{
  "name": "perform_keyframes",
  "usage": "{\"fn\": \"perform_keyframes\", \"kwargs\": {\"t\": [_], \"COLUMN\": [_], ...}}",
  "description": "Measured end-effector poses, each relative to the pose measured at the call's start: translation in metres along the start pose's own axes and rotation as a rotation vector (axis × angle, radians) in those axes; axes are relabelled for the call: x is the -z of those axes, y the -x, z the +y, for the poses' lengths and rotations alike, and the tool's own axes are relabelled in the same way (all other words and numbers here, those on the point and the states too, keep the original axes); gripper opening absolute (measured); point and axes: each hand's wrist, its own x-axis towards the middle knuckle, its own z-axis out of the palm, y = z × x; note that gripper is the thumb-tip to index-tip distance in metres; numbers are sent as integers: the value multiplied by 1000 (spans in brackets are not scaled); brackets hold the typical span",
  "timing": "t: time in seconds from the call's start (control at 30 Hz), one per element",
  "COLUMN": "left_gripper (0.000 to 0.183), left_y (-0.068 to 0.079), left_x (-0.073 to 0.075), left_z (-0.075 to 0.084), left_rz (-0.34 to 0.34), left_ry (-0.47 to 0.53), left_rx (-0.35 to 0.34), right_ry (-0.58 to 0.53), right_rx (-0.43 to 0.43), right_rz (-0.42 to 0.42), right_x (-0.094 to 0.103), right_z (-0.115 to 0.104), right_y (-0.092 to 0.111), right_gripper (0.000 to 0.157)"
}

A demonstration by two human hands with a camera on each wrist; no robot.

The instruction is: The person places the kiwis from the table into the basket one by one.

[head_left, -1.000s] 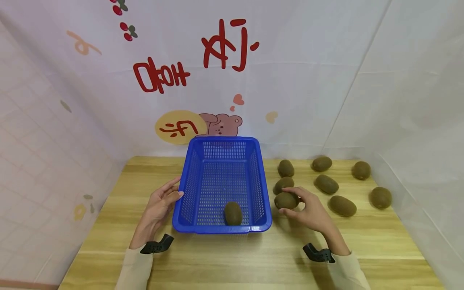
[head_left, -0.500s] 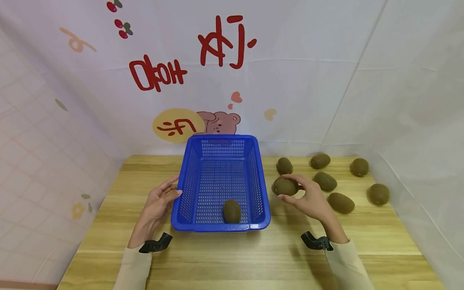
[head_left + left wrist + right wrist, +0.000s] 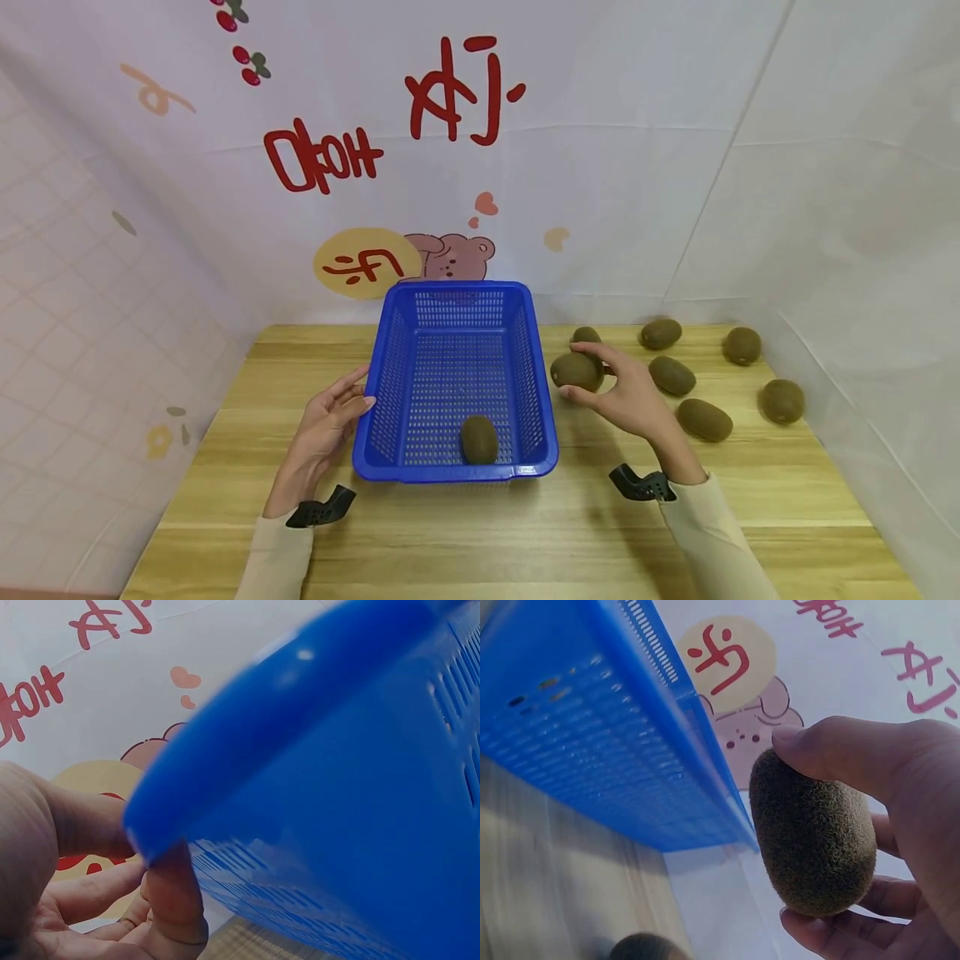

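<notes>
My right hand (image 3: pixel 628 398) grips a brown, fuzzy kiwi (image 3: pixel 576 372) between thumb and fingertips, just beyond the basket's right side. In the right wrist view the held kiwi (image 3: pixel 811 836) appears raised above the table, with the basket wall to its left. The blue plastic basket (image 3: pixel 549 417) has slotted sides, and one kiwi (image 3: pixel 479 440) lies inside near its front edge. At the basket's left side, my left hand (image 3: pixel 324 429) pinches the rim (image 3: pixel 225 742), thumb on one side and a finger underneath.
One kiwi (image 3: pixel 587 334) sits just behind the held one, partly covered. Farther right on the wooden table (image 3: pixel 480 542) lie several more kiwis (image 3: pixel 672 376). A printed white cloth (image 3: pixel 600 167) hangs behind, with white sheets along both sides.
My right hand has moved away from me and slightly left, carrying the kiwi up toward the basket's right rim. The left hand keeps its place on the basket.
</notes>
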Motion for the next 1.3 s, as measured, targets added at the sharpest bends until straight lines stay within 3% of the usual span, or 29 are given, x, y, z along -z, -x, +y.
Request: {"fn": "perform_keyframes", "kwargs": {"t": [0.33,0.67,0.97,1.3], "left_gripper": [69,71,69,70], "left_y": [1,1,0,0], "left_x": [0,2,3,2], "left_z": [1,2,1,1], "left_rz": [3,2,1,-2], "left_ry": [-8,-36,-22,-36], "left_rx": [15,24,9,9], "right_ry": [53,-3,5,11], "right_rx": [63,106,174,166], "right_rz": [-2,-57,-107,-158], "right_x": [-3,-16,-34,-45], "right_z": [-23,-44,-55,-58], "right_y": [-19,-38,-51,-51], "right_gripper": [64,63,62,60]}}
